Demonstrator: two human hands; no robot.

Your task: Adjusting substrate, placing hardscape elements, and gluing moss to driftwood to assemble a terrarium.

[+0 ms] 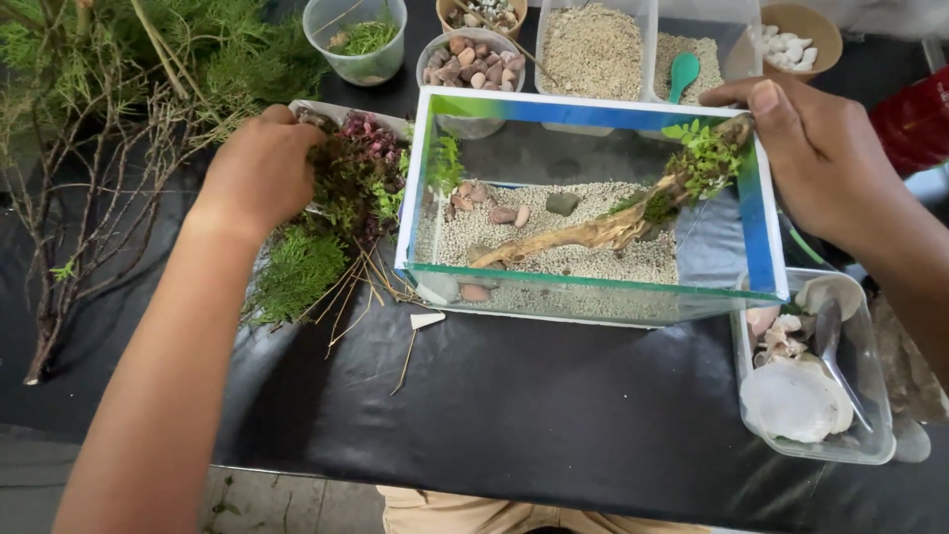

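Observation:
A small glass tank (pixel 769 232) stands on the black table, with pale gravel, a few pebbles and a piece of driftwood (pixel 583 235) topped with green sprigs (pixel 704 158) inside. My left hand (pixel 259 168) reaches into a pile of dark red and green plants (pixel 358 173) left of the tank, fingers buried in them. My right hand (pixel 806 148) rests over the tank's far right corner, fingertips on the upper end of the driftwood.
Bare twigs and ferny greens (pixel 119 89) lie at the left. Behind the tank stand a cup of greens (pixel 361 40), bowls of pebbles (pixel 473 59), tubs of gravel (pixel 593 49) with a green spoon (pixel 682 71). A clear tub of shells (pixel 806 396) sits at the right.

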